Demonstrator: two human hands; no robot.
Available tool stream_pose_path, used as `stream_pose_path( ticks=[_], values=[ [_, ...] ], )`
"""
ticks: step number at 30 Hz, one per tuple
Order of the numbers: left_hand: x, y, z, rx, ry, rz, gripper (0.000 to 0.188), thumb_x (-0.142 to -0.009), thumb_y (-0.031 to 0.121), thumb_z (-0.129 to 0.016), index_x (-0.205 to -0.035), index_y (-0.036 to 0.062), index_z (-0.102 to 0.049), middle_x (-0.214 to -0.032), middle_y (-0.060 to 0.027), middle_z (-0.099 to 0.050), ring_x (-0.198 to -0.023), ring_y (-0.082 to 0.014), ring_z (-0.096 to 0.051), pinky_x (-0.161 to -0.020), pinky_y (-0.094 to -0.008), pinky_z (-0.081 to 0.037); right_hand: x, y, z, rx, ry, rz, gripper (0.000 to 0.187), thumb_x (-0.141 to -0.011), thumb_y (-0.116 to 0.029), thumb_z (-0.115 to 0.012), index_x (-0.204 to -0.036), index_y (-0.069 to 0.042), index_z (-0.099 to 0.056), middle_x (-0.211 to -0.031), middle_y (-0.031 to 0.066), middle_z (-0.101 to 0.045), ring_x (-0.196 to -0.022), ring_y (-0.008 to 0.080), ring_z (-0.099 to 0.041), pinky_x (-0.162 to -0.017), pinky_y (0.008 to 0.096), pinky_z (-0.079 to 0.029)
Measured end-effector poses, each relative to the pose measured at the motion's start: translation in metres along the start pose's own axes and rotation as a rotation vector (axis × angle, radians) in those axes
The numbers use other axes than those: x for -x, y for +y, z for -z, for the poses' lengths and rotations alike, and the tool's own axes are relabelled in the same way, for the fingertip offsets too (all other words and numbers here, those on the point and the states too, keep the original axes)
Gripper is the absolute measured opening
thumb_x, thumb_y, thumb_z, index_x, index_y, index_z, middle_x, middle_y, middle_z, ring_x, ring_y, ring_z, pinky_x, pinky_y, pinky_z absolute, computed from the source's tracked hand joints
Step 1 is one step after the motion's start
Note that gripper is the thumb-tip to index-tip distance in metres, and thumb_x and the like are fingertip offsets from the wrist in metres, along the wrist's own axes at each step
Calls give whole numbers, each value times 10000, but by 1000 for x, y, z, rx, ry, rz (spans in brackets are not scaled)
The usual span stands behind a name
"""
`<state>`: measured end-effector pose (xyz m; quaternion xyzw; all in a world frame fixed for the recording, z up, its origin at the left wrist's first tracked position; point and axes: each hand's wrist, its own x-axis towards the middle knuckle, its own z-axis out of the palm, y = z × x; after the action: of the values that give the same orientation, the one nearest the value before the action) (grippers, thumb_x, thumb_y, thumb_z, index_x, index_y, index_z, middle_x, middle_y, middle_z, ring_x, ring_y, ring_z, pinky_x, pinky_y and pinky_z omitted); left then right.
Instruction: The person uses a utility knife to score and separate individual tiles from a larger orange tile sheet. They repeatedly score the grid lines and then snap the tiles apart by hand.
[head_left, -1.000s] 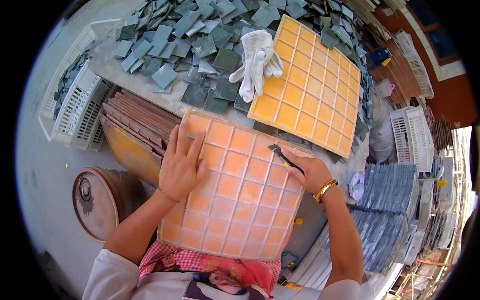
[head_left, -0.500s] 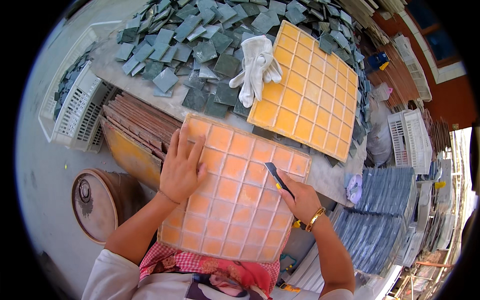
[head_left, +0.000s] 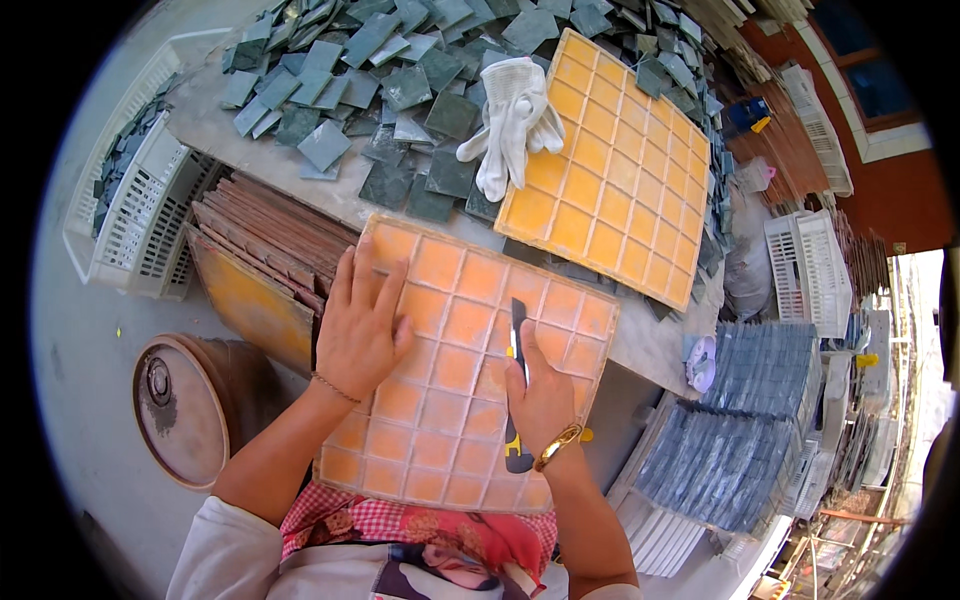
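An orange gridded board [head_left: 453,365] with pale raised lines lies across my lap, its far edge against the table. My left hand [head_left: 362,325] presses flat on its upper left part, fingers stretched out. In my right hand [head_left: 543,402] is a black and yellow utility knife [head_left: 518,318], gripped over the board's right half. The blade end points away from me; whether its tip touches the board I cannot tell. Beyond, a yellow gridded board [head_left: 612,170] rests on the table, with white gloves [head_left: 512,125] overlapping its left corner.
Many loose grey-green square tiles [head_left: 400,85] cover the far table [head_left: 345,195]. A white crate [head_left: 150,215] with tiles, a stack of boards [head_left: 265,240] and a brown drum [head_left: 180,410] stand at left. Stacked grey tile sheets [head_left: 715,455] and white crates [head_left: 812,270] are at right.
My right hand has moved left and toward me across the board, and the knife has turned from slanting to nearly upright in view. My left hand stays flat on the board.
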<state>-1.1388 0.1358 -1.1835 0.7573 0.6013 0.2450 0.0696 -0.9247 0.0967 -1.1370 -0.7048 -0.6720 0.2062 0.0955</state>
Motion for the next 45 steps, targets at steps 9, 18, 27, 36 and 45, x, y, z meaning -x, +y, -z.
stream_pose_path(
  ticks=[9, 18, 27, 36, 45],
  values=[
    [2, -3, 14, 9, 18, -6, 613, -742, 178, -602, -1316, 35, -440, -1427, -264, -254, -1270, -460, -294, -1052, -467, -291, -4, -9, 16, 20, 138, -52, 497, -885, -211, -544, -1345, -63, -425, -668, 190, -614, -591, 357, -599, -564, 426, -474],
    [4, -18, 21, 11, 42, 4, 611, -742, 173, -603, -1315, 37, -441, -1414, -274, -270, -1273, -459, -293, -1053, -459, -295, -12, -42, 15, -28, 96, -177, 457, -878, -211, -550, -1297, -42, -483, -743, 240, -627, -638, 379, -608, -606, 445, -482],
    [17, -26, 22, 9, 26, 11, 595, -750, 182, -603, -1307, 38, -450, -1423, -270, -259, -1271, -460, -297, -1052, -462, -298, 19, -45, -6, -69, 68, 1, 487, -870, -205, -575, -1331, -95, -463, -762, 215, -631, -639, 345, -625, -591, 383, -483],
    [18, -33, 26, 11, 21, -10, 587, -759, 197, -586, -1307, 43, -443, -1402, -291, -268, -1261, -463, -296, -1066, -469, -273, -68, 0, 38, 266, -84, 492, 486, -855, -278, -600, -1324, -274, -474, -933, 129, -655, -776, 296, -633, -674, 373, -503],
    [6, -33, 20, 27, 32, -10, 594, -747, 176, -581, -1306, 31, -438, -1386, -296, -282, -1256, -468, -297, -1066, -475, -269, -101, -1, 46, 398, -207, 529, 491, -882, -283, -563, -1356, -297, -434, -825, 85, -642, -715, 284, -604, -652, 383, -487]
  ],
)
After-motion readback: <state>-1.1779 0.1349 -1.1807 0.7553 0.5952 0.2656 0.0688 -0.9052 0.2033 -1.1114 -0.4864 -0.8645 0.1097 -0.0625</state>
